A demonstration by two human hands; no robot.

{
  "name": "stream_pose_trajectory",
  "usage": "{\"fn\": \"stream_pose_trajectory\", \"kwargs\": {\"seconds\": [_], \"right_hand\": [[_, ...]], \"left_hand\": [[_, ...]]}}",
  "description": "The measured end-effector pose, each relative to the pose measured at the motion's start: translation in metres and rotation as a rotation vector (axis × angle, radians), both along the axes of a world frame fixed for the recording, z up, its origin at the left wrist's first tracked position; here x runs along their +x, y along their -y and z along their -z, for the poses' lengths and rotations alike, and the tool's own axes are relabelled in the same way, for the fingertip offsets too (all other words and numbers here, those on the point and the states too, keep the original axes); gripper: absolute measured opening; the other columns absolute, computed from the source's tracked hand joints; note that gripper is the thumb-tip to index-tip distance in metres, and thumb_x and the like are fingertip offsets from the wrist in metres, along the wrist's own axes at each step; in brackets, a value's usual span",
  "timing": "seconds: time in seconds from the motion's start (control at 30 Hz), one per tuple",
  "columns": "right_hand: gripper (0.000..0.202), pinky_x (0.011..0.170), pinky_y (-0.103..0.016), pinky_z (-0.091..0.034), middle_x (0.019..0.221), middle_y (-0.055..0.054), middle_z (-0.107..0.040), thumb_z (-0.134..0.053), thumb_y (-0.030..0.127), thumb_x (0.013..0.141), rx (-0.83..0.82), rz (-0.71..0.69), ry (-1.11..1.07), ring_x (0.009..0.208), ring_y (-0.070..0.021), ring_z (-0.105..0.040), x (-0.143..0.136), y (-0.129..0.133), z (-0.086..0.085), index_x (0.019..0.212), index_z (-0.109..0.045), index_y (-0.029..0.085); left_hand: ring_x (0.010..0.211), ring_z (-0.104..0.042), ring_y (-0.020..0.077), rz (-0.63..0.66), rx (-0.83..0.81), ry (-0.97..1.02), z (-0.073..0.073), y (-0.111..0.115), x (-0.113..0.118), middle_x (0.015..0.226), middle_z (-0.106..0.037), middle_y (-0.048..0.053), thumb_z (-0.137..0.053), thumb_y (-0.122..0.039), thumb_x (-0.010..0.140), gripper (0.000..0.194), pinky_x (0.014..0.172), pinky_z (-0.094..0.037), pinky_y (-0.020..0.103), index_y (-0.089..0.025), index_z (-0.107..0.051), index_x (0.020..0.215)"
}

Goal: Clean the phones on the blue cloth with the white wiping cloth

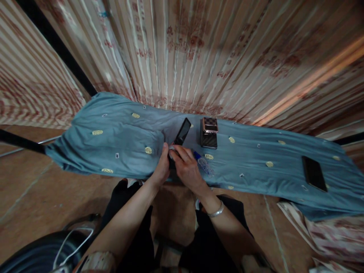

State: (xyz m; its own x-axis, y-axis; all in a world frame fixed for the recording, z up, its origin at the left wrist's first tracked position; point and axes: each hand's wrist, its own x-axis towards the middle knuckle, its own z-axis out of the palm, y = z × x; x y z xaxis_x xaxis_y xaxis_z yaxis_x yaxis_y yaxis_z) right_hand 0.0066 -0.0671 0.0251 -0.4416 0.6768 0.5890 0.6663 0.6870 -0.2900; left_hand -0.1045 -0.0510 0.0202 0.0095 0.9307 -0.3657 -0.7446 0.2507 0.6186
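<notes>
An unfolded dark flip phone [182, 131] stands tilted near the front edge of the blue cloth, its upper half showing above my fingers. My left hand [162, 165] is closed around its lower part, thumb up along the side. Across it bends my right hand [187, 167], fingers pinched together over a small whitish piece [171, 147] whose kind I cannot make out. Most of the phone's lower half is hidden by the hands. Just right of my right hand lies a clear bottle with a blue cap [203, 163].
Behind the bottle, a rose-gold checkered folded phone [209, 124] rests against a glossy black device [209, 140]. A dark flat phone or tablet [314, 173] lies far right on the blue cloth [127, 140]. Patterned curtains [182, 57] hang behind. A black round object [36, 254] with a white cable stands lower left.
</notes>
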Motion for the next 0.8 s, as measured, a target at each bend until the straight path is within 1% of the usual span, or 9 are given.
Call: {"fn": "stream_pose_trajectory", "kwargs": {"seconds": [0.1, 0.17, 0.23, 0.3, 0.37, 0.47, 0.57, 0.67, 0.8], "right_hand": [[0.037, 0.109, -0.041, -0.052, 0.132, -0.016, -0.066, -0.046, 0.009, 0.099, -0.023, -0.054, 0.024, 0.123, -0.0248, -0.058, -0.005, 0.007, 0.001, 0.129, -0.067, 0.013], [0.037, 0.109, -0.041, -0.052, 0.132, -0.017, -0.066, -0.045, 0.010, 0.099, -0.019, -0.073, 0.033, 0.122, -0.0250, -0.058, -0.007, 0.011, 0.003, 0.129, -0.066, 0.011], [0.037, 0.109, -0.041, -0.053, 0.132, -0.017, -0.066, -0.045, 0.010, 0.099, -0.024, -0.080, 0.034, 0.121, -0.0250, -0.059, -0.009, 0.013, 0.006, 0.130, -0.066, 0.011], [0.038, 0.110, -0.043, -0.052, 0.133, -0.016, -0.066, -0.044, 0.011, 0.100, -0.035, -0.086, 0.031, 0.123, -0.0249, -0.058, -0.010, 0.014, 0.008, 0.131, -0.065, 0.014], [0.039, 0.112, -0.044, -0.051, 0.134, -0.016, -0.065, -0.043, 0.011, 0.100, -0.037, -0.095, 0.024, 0.125, -0.0248, -0.058, -0.011, 0.014, 0.010, 0.133, -0.064, 0.014], [0.042, 0.113, -0.044, -0.049, 0.136, -0.016, -0.064, -0.042, 0.010, 0.100, -0.025, -0.094, 0.014, 0.128, -0.0244, -0.057, -0.011, 0.012, 0.010, 0.137, -0.061, 0.012], [0.045, 0.114, -0.044, -0.049, 0.140, -0.017, -0.062, -0.040, 0.008, 0.100, -0.009, -0.053, 0.014, 0.133, -0.0251, -0.055, -0.010, 0.005, 0.010, 0.141, -0.056, 0.010], [0.049, 0.116, -0.046, -0.046, 0.144, -0.018, -0.059, -0.039, 0.006, 0.098, -0.011, -0.007, 0.022, 0.137, -0.0258, -0.052, -0.007, -0.003, 0.010, 0.146, -0.052, 0.010], [0.052, 0.116, -0.049, -0.045, 0.145, -0.020, -0.058, -0.037, 0.005, 0.097, -0.031, 0.030, 0.025, 0.139, -0.0269, -0.051, 0.000, -0.010, 0.013, 0.148, -0.050, 0.008]], "left_hand": [[0.099, -0.071, 0.0198, 0.021, -0.066, -0.005, -0.009, -0.001, -0.005, 0.089, -0.076, 0.007, -0.039, -0.050, 0.102, 0.052, 0.087, -0.057, 0.026, -0.013, -0.075, 0.106], [0.094, -0.072, 0.0203, 0.027, -0.117, -0.013, -0.012, -0.002, -0.007, 0.084, -0.075, 0.008, -0.035, -0.054, 0.102, 0.057, 0.081, -0.059, 0.027, -0.014, -0.075, 0.104], [0.091, -0.073, 0.0212, 0.039, -0.141, -0.012, -0.013, -0.003, -0.010, 0.083, -0.075, 0.008, -0.037, -0.061, 0.099, 0.060, 0.077, -0.060, 0.027, -0.015, -0.075, 0.104], [0.092, -0.074, 0.0227, 0.057, -0.127, 0.001, -0.012, -0.003, -0.013, 0.086, -0.076, 0.009, -0.041, -0.067, 0.095, 0.062, 0.075, -0.060, 0.028, -0.016, -0.075, 0.107], [0.094, -0.074, 0.0242, 0.073, -0.106, 0.019, -0.012, -0.003, -0.014, 0.089, -0.076, 0.011, -0.043, -0.070, 0.093, 0.064, 0.075, -0.060, 0.029, -0.016, -0.075, 0.110], [0.096, -0.074, 0.0249, 0.080, -0.113, 0.041, -0.013, -0.003, -0.014, 0.092, -0.076, 0.012, -0.043, -0.069, 0.094, 0.064, 0.077, -0.060, 0.031, -0.015, -0.074, 0.111], [0.097, -0.073, 0.0239, 0.069, -0.133, 0.043, -0.014, -0.002, -0.010, 0.093, -0.076, 0.011, -0.042, -0.064, 0.096, 0.061, 0.082, -0.060, 0.031, -0.013, -0.074, 0.110], [0.099, -0.073, 0.0238, 0.063, -0.117, 0.040, -0.012, 0.000, -0.006, 0.096, -0.077, 0.011, -0.049, -0.060, 0.096, 0.055, 0.087, -0.059, 0.032, -0.012, -0.074, 0.109], [0.103, -0.072, 0.0239, 0.053, -0.097, 0.063, -0.009, -0.002, -0.003, 0.102, -0.077, 0.011, -0.059, -0.051, 0.094, 0.048, 0.092, -0.057, 0.033, -0.011, -0.072, 0.116]]}}
